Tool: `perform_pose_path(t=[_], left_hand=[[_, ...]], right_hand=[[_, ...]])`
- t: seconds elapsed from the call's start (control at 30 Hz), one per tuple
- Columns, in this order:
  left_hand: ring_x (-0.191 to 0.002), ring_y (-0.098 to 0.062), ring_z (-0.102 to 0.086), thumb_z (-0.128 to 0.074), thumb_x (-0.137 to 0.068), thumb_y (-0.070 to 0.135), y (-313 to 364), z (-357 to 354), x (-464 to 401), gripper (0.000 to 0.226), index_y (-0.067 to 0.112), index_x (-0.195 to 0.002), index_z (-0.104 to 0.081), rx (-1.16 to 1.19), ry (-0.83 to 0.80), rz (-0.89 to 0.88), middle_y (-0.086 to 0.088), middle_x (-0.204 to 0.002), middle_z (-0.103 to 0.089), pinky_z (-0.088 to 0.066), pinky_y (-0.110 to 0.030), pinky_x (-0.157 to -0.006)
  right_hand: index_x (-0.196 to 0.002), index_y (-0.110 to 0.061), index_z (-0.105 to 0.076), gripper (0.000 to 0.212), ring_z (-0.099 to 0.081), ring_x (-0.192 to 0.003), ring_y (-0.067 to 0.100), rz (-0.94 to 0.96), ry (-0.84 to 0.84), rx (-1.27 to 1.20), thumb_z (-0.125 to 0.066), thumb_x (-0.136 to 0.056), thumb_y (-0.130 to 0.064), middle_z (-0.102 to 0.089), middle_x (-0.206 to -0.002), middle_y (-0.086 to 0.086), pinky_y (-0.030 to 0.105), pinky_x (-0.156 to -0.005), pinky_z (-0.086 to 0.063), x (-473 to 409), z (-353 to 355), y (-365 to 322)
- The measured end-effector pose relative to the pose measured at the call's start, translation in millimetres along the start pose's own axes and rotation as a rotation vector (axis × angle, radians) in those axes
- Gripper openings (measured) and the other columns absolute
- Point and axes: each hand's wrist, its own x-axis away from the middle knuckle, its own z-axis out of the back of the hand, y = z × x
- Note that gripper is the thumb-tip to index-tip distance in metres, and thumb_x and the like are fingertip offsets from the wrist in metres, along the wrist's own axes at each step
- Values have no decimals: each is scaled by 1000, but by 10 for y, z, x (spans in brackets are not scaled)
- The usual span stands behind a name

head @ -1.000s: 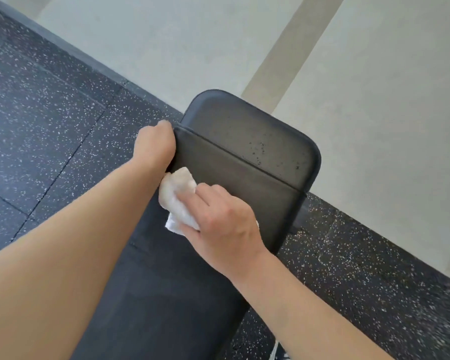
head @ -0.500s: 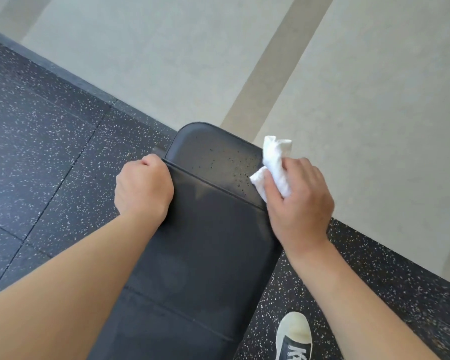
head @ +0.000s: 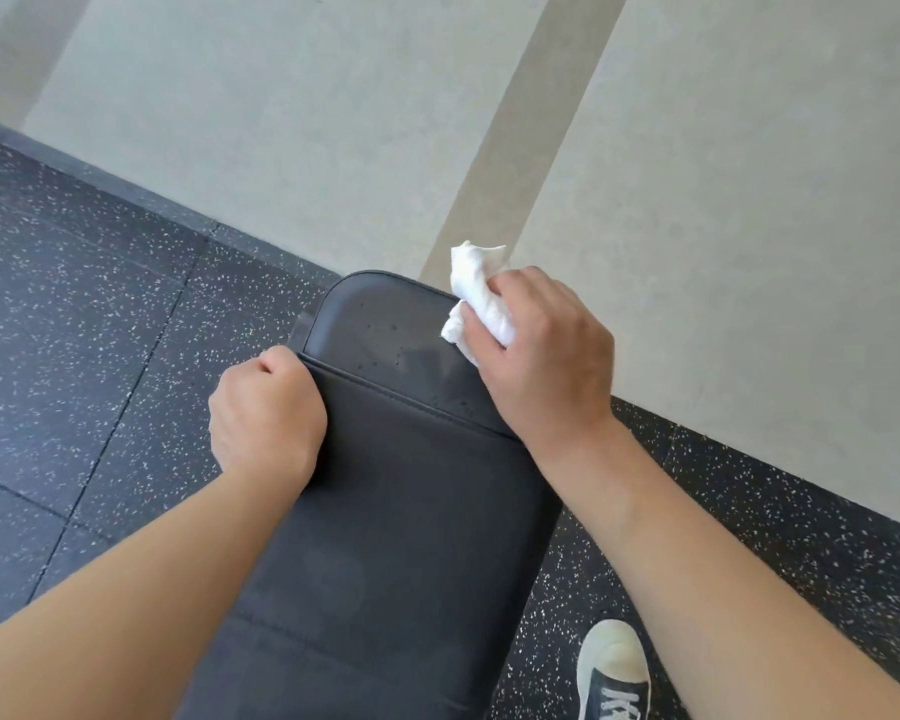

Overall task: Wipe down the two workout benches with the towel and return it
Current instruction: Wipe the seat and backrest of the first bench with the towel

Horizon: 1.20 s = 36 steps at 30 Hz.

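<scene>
Our right hand (head: pixel 536 350) gripping the crumpled white towel (head: pixel 481 298), now up at the black padded bench (head: pixel 411 511) far corner, left hand (head: pixel 266 415) still fisted on its edge.

Towel (head: pixel 481 293) now at bench's (head: pixel 385 324) far-right corner.

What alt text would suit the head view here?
A person's right hand presses a crumpled white towel on the far right corner of a black bench pad, while the left hand grips its left edge. A sneaker stands on speckled flooring.

Bare forearms, no sleeves, dark lace-up sneaker (head: pixel 614 678) with pale toe cap
</scene>
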Motion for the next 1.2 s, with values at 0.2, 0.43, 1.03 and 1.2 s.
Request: perform_pose_path(t=[0.2, 0.43, 1.03, 1.2], left_hand=[[-60, -27, -47, -36, -87, 35, 5, -2, -1, 40, 11, -59, -52, 21, -13, 21, -10, -67, -56, -33, -39, -58], [-63, -28, -47, -35, -89, 34, 1, -2, -11, 41, 11, -60, -54, 19, -16, 16, -9, -69, -56, -37, -41, -67], [-58, -26, -43, -37, -89, 30, 38, 18, -13, 39, 13, -55, -46, 45, -61, 83, -8, -67, -56, -37, -40, -62], [-60, -26, -46, -35, -91, 32, 19, 11, -18, 42, 13, -57, -48, 42, -71, 63, -7, -68, -58, -37, -39, -61]], right_hand=[[-102, -16, -72, 29, -63, -81, 26, 155, -135, -49, -81, -82, -36, -70, -93, 0, 35, -57, -43, -29, -409, -769], [-114, -19, -75, 38, -62, -83, 21, 381, -178, -11, -75, -89, -48, -68, -94, -4, 33, -63, -46, 109, -267, -460], [-111, -25, -64, 17, -61, -99, 18, 452, -373, 204, -63, -95, -30, -63, -108, -7, 31, -63, -31, -617, -910, -1257], [-102, -17, -70, 14, -59, -83, 24, 473, -276, 80, -67, -92, -26, -63, -93, 1, 34, -57, -34, -393, -660, -965]])
